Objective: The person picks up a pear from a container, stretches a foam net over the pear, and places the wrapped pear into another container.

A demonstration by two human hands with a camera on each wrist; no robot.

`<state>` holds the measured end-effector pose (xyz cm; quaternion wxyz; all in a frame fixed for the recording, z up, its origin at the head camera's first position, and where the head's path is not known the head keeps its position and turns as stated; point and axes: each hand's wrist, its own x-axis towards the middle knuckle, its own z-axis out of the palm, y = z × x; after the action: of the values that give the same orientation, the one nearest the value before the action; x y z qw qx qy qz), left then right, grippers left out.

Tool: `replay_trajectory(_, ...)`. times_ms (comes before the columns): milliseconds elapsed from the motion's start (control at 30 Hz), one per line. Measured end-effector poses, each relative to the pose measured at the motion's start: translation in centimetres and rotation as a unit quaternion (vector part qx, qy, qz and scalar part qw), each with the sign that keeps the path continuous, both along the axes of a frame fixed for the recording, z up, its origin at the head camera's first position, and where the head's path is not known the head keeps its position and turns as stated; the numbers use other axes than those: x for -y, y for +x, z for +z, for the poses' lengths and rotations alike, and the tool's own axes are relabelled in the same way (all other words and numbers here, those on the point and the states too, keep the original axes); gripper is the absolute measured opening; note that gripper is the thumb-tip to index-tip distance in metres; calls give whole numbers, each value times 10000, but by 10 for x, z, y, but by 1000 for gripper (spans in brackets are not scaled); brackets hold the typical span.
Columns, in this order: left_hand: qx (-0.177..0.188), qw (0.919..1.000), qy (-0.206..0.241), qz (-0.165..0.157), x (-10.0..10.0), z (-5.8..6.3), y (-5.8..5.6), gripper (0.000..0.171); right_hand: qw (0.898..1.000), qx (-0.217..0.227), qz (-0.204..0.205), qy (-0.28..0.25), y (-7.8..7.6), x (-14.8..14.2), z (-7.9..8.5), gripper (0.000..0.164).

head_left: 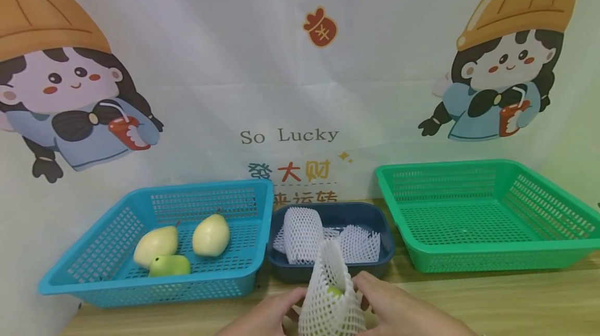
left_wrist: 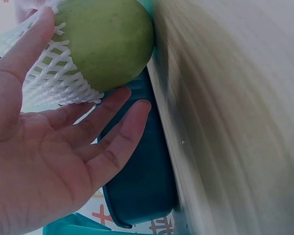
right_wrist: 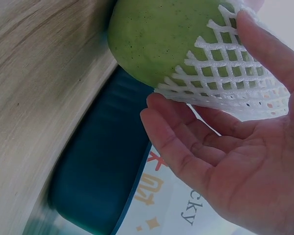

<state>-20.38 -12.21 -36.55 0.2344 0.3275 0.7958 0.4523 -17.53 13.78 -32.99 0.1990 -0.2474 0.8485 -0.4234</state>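
Observation:
A white foam net sleeve [head_left: 319, 307] stands upright at the table's front, its narrow open end rising to a point. Inside sits a green fruit [head_left: 335, 291], finely speckled in the right wrist view, its lower part bare below the net's edge. My left hand [head_left: 274, 315] holds the net from the left, thumb on the mesh [left_wrist: 54, 73] and fingers beneath its rim. From the other side my right hand [head_left: 398, 305] grips it likewise, thumb on the mesh [right_wrist: 225, 63]. Behind them, a dark blue tray [head_left: 281, 269] holds more white foam nets [head_left: 303, 234].
At the left stands a blue basket [head_left: 164, 290] with two pale yellow pears [head_left: 211, 235] and a green fruit [head_left: 170, 265]. A green basket [head_left: 506, 259] is at the right. A printed cloth [head_left: 225, 65] hangs behind the wooden table [head_left: 515, 299].

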Motion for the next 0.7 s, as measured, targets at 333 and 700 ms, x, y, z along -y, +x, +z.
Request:
replay_trajectory(333, -586, 9974, -22, -430, 8, -38, -21, 65, 9997, 153, 155, -134, -19, -11, -38, 66)
replay_trajectory(700, -6, 9994, -63, -331, 2, -12, -6, 60, 9998, 161, 80, -90, -17, -8, -37, 66)
